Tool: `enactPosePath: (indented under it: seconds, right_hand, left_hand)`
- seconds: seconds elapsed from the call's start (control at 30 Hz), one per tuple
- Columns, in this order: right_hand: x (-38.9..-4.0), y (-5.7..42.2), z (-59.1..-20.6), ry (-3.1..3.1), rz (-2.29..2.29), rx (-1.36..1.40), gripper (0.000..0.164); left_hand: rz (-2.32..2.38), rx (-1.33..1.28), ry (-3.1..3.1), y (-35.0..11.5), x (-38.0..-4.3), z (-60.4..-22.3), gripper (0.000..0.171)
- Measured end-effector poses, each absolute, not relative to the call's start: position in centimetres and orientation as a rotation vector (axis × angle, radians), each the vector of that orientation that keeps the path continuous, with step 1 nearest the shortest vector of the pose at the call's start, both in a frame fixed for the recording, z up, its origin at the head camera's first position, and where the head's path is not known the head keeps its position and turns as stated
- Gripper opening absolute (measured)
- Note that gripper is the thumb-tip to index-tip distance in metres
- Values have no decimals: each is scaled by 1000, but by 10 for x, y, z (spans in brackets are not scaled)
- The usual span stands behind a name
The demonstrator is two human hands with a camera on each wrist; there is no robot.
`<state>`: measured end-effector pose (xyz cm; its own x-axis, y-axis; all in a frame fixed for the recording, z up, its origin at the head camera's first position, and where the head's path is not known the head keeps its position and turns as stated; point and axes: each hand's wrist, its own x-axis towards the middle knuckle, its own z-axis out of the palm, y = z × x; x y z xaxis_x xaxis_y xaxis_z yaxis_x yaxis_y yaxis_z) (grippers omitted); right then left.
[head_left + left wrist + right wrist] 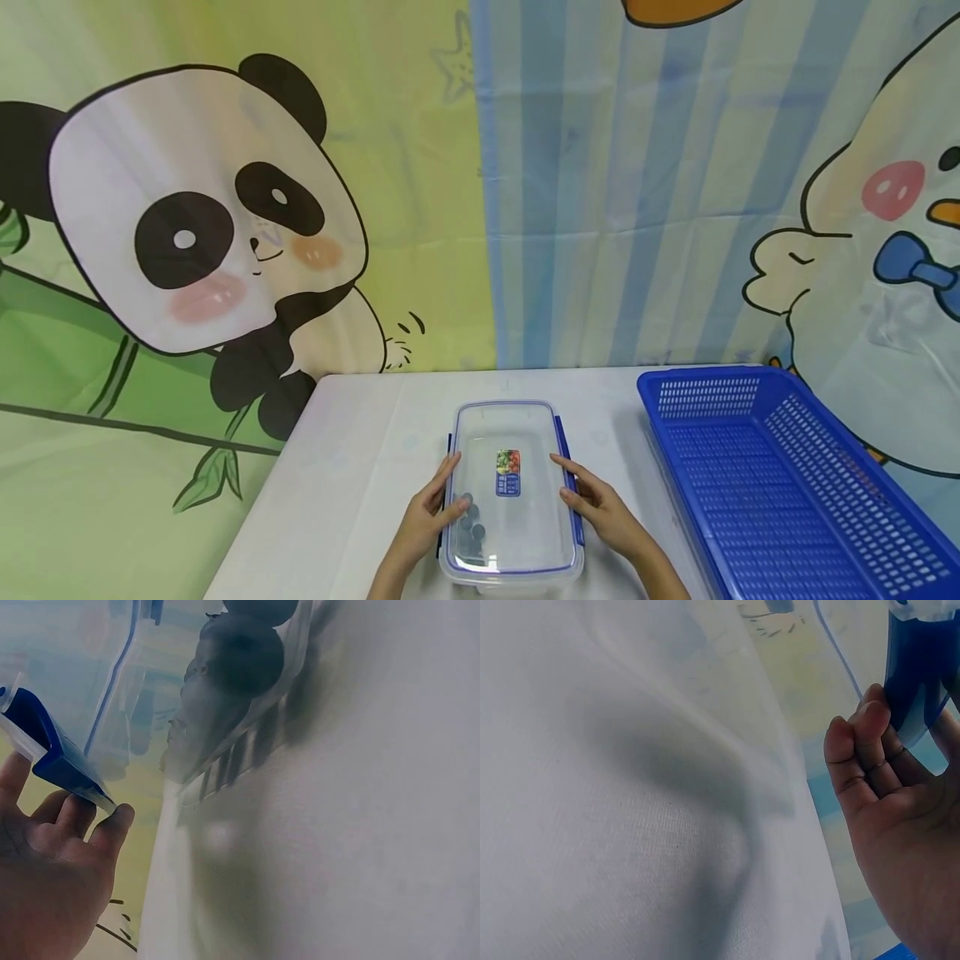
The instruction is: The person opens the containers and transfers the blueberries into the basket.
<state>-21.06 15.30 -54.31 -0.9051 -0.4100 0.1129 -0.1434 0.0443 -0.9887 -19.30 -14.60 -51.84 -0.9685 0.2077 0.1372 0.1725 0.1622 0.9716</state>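
A clear plastic food container [525, 533] with a blue-edged lid lies on the white table, a printed label [507, 473] on its lid. Several dark round things [477, 531] show through its left side; their kind is unclear. My left hand [423, 521] grips the left side, thumb on the lid's edge, with fingers at a blue side latch [67, 765] that tilts outward in the left wrist view. On the opposite side my right hand [607, 512] grips the container's edge. Its curled fingers touch the right blue latch [915, 667] in the right wrist view.
A large blue plastic basket [678, 475] with perforated walls stands at the right of the table. Behind the white table [360, 467] hangs a printed curtain [420, 208] with a panda and a chick.
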Motion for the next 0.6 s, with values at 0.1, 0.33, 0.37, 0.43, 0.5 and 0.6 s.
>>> enactPosePath:
  seconds: [0.1, 0.33, 0.37, 0.43, 0.5, 0.6]
  right_hand:
    - [-211, 154, -542, 2095, -1961, -584, 49]
    - [-210, 157, -543, 2114, -1918, -581, 47]
    - [-209, 157, -543, 2132, -1906, -573, 47]
    - [-208, 157, -542, 2161, -1888, -550, 47]
    - [-207, 156, -541, 2227, -1866, -538, 47]
    - [-203, 154, -540, 2417, -1807, -481, 48]
  left_hand:
    - [1989, 399, 2362, -146, -193, -518, 61]
    - [1978, 391, 2386, -147, -193, -519, 61]
    - [1974, 390, 2395, -148, -193, -520, 60]
    - [1967, 386, 2407, -148, -193, -520, 60]
    - [1963, 385, 2416, -148, -192, -520, 60]
    - [1958, 391, 2425, -147, -192, -520, 60]
